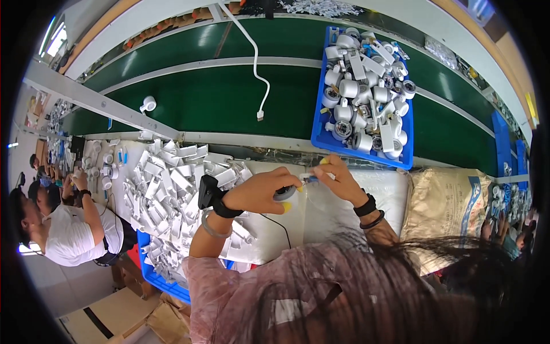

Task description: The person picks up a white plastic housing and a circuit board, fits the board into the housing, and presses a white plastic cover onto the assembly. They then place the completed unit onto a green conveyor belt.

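Left hand (260, 192) and right hand (339, 182) at work above a pale bench surface (332, 221), both with yellow covers on some fingertips. The left hand curls around a round grey-and-white part (283, 194), which lies under its fingers, between thumb and forefinger; the hand hides much of the part. A small blue-and-white piece (310, 178) lies between the two hands, beside the right hand's thumb and fingertips. These fingertips are drawn close together; whether they pinch the piece cannot be told. To the left lies a heap of white plastic parts (169, 180); to the right, a brown sack (438, 200). Beyond the hands, a blue crate (318, 117) filled with round white assemblies (348, 88) stands on a green surface (223, 103).
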{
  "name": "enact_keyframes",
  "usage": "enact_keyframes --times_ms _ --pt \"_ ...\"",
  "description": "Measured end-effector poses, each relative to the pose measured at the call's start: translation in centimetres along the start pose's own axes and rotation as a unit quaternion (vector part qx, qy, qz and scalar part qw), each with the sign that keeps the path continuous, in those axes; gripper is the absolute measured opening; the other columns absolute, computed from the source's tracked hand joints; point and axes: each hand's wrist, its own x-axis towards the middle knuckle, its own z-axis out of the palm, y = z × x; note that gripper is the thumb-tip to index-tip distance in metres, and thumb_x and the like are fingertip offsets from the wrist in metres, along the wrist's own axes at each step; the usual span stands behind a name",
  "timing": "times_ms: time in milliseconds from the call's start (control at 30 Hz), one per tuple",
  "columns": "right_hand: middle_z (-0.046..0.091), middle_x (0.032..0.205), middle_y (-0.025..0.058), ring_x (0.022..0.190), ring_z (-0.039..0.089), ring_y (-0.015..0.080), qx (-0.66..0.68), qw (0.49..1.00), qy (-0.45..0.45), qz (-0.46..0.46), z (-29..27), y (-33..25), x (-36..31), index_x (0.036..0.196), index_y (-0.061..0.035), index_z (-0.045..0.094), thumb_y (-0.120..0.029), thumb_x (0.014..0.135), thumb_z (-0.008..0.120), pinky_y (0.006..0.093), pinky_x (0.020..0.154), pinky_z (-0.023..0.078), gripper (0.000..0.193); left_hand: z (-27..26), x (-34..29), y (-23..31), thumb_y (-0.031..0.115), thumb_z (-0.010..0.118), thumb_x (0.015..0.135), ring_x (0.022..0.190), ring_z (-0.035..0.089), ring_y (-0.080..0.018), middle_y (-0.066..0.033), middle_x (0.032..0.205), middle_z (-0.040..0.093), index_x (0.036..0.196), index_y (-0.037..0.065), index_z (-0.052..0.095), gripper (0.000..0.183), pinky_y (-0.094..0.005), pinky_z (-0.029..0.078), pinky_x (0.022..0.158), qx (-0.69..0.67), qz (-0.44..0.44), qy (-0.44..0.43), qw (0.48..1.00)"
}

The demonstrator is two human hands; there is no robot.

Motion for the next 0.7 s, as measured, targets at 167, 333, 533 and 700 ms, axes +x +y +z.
enact_keyframes --times_ms 167,333,533,700 --pt "0.059 0.113 0.0004 0.102 0.054 0.0084 0.393 0.898 -0.143 0.133 0.8 -0.7 -4.0 0.119 -0.0035 0.057 -0.027 0.099 0.055 0.0257 0.090 0.043 0.031 2.2 -0.1 2.4 0.015 0.073 0.072 0.097 0.057 -0.0285 -0.0091 0.114 0.051 0.125 0.013 0.056 0.056 -0.0349 0.049 0.079 0.082 0.084 0.041 0.992" --pt "0.061 0.113 0.0032 0.107 0.056 0.0115 0.405 0.889 -0.165 0.137 1.7 -1.1 -7.2 0.121 -0.0039 0.056 -0.031 0.099 0.055 0.0311 0.096 0.044 0.035 3.6 -0.5 4.6 0.013 0.073 0.071 0.096 0.058 -0.0283 -0.0095 0.114 0.051 0.126 0.014 0.058 0.056 -0.0346 0.050 0.078 0.127 0.108 0.083 0.983" --pt "0.063 0.111 0.0102 0.099 0.063 0.0210 0.605 0.779 -0.127 0.106 2.3 -1.9 -9.3 0.121 -0.0020 0.055 -0.037 0.098 0.054 0.0366 0.086 0.052 0.042 5.5 -1.1 6.3 0.014 0.072 0.068 0.106 0.055 -0.0344 -0.0141 0.119 0.054 0.141 0.014 0.042 0.079 -0.0390 0.049 0.085 0.133 0.134 0.069 0.980" --pt "0.065 0.100 0.0083 0.086 0.065 0.0195 0.573 0.805 -0.106 0.115 1.4 -2.4 -10.8 0.118 -0.0008 0.054 -0.033 0.092 0.064 0.0333 0.076 0.054 0.042 6.4 -1.5 7.4 0.013 0.073 0.068 0.108 0.052 -0.0370 -0.0177 0.117 0.057 0.149 0.004 0.017 0.099 -0.0424 0.049 0.083 0.153 0.065 0.085 0.982"
